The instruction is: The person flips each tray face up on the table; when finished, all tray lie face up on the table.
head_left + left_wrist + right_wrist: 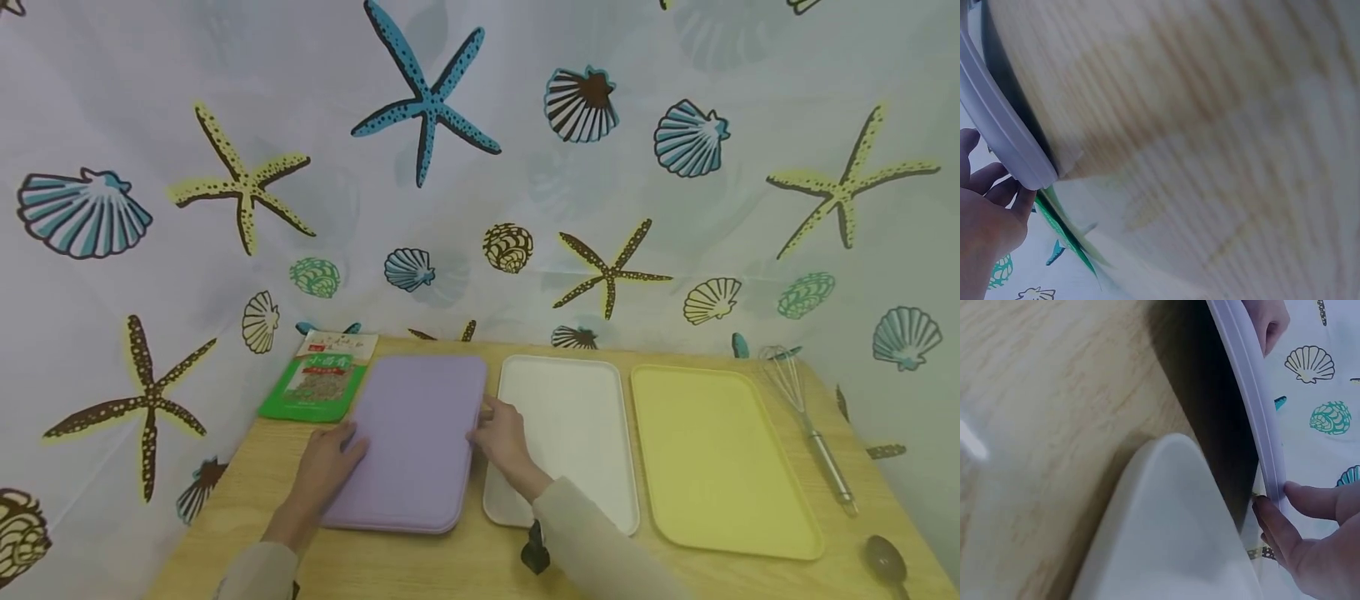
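Observation:
A lilac rectangular tray (416, 437) with rounded corners lies between my two hands in the head view. My left hand (324, 462) grips its left edge, thumb over the top and fingers at the rim. On the opposite edge, my right hand (504, 437) pinches the rim between thumb and fingers. The right wrist view shows the tray's ridged side (1254, 394) with a dark shadowed gap between it and the wooden table (1066, 381). Close beside my right hand is a white tray (566, 433), partly covered by my right forearm.
A yellow tray (723, 458) lies right of the white one. Farther right are a whisk (821, 450) and a dark spoon (887, 558). A green and white seasoning packet (318, 379) lies at the back left. A shell-and-starfish patterned curtain (480, 192) surrounds the table.

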`<state>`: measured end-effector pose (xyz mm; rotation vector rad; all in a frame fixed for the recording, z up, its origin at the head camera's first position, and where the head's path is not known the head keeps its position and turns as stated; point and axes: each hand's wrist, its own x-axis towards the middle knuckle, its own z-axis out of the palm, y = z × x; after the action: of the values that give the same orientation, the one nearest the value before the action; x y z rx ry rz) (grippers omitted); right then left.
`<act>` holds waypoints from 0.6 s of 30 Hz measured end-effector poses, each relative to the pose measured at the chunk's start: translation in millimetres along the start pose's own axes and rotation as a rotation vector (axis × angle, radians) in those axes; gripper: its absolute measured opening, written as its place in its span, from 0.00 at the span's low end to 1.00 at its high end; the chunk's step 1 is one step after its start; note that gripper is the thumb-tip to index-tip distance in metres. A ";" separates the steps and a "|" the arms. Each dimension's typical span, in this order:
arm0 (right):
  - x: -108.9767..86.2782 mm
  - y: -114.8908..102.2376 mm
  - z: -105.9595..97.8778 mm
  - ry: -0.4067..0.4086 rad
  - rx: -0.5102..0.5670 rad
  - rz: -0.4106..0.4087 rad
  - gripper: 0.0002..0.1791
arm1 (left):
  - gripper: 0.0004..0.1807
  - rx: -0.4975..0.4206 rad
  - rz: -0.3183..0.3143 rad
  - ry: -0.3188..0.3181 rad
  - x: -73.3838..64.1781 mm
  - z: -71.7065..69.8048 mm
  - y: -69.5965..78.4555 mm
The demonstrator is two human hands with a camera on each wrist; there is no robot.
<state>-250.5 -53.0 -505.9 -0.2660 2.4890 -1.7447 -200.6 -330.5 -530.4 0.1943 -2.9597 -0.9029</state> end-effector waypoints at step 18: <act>9.4 -25.6 -15.5 -0.064 0.033 0.093 0.38 | 0.32 0.045 0.022 -0.088 4.4 -5.2 -3.2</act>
<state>-260.1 -49.0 -476.3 -0.1964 2.3855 -1.7121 -204.2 -336.5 -527.9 0.1264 -3.0584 -0.8653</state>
